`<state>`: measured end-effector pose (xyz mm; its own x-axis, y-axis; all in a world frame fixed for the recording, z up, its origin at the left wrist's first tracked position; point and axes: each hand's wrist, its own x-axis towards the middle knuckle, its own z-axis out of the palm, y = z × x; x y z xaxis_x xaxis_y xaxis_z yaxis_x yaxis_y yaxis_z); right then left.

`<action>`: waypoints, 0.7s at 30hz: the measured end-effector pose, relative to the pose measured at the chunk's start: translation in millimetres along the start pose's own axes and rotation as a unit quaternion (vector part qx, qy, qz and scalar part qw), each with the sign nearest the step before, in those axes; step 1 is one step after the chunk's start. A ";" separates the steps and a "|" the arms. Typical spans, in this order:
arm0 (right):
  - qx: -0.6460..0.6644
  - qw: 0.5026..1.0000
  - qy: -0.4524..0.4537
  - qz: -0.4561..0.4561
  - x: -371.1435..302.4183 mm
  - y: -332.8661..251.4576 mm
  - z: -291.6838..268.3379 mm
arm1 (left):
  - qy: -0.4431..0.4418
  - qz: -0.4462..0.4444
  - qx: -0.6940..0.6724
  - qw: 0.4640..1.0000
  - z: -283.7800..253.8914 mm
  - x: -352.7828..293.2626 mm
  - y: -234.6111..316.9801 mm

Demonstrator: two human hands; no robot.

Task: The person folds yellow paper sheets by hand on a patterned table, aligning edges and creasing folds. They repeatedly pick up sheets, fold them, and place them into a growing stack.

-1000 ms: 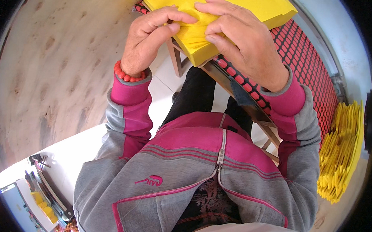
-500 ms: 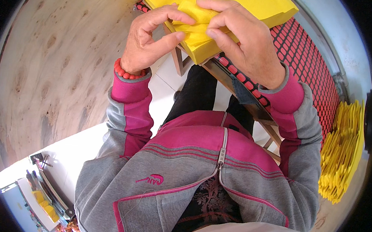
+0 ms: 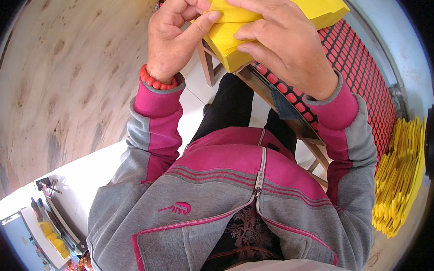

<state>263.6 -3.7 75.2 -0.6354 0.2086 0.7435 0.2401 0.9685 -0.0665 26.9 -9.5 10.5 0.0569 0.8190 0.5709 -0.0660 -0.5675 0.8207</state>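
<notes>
A thick stack of yellow sheets (image 3: pixel 232 56), paper or thin cloth, lies at the top of the view with one corner pointing at me. Over its top runs a yellow folded layer (image 3: pixel 225 14), its edge crossing between my hands. My left hand (image 3: pixel 175 34), with a red bead bracelet at the wrist, pinches that layer's edge between thumb and forefinger. Across from it, my right hand (image 3: pixel 291 44) rests on the stack with its fingers stretched out and apart. The upper parts of both hands come close to the picture's top edge.
Under the stack a red-and-black patterned mat (image 3: pixel 357 78) covers a wooden-framed table, whose leg (image 3: pixel 206 65) stands near my knees. Many folded yellow pieces (image 3: pixel 396 179) stand bundled at the right. A large wooden board (image 3: pixel 69 80) fills the left side.
The raised, curled yellow layer now lies flatter on the stack. My left hand has moved slightly away from me, and my right fingers have gone from bent to stretched out.
</notes>
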 end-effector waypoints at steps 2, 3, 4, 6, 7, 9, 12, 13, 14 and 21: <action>-0.022 0.999 0.026 -0.036 0.1 3.7 5.7 | 0.008 0.011 0.001 1.000 -1.0 0.4 -2.3; -0.030 0.998 0.033 -0.044 -0.3 5.0 8.3 | 0.007 0.013 0.004 1.000 -1.9 0.5 -2.4; -0.031 0.999 0.027 -0.030 -1.4 4.9 9.6 | 0.006 0.014 0.008 1.000 -3.1 0.4 -1.4; -0.030 0.999 0.023 -0.002 -3.5 3.6 11.6 | -0.020 0.016 0.002 1.000 -4.5 -0.3 1.8; -0.028 0.999 0.025 0.012 -4.3 2.4 12.4 | -0.046 0.016 -0.007 0.999 -6.2 -1.1 4.9; -0.013 0.999 0.027 0.033 -6.0 -0.3 11.8 | -0.077 0.025 -0.002 0.997 -7.2 -1.1 9.4; 0.018 0.998 0.022 0.053 -6.6 -2.7 10.1 | -0.101 0.063 0.042 0.992 -8.5 1.6 13.4; 0.023 0.998 0.017 0.061 -6.2 -3.1 9.8 | -0.113 0.084 0.058 0.988 -8.8 3.8 13.4; 0.028 0.997 0.011 0.068 -5.7 -3.3 9.6 | -0.124 0.109 0.077 0.983 -8.8 5.0 13.2; 0.020 0.995 0.029 0.095 -4.1 -6.7 7.2 | -0.053 0.003 0.048 0.997 -5.1 -2.4 5.3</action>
<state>259.3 -10.1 67.8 -0.5377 0.3808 0.7522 0.3218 0.9173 -0.2344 21.3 -14.1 13.4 0.1616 0.8055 0.5702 0.0294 -0.5814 0.8131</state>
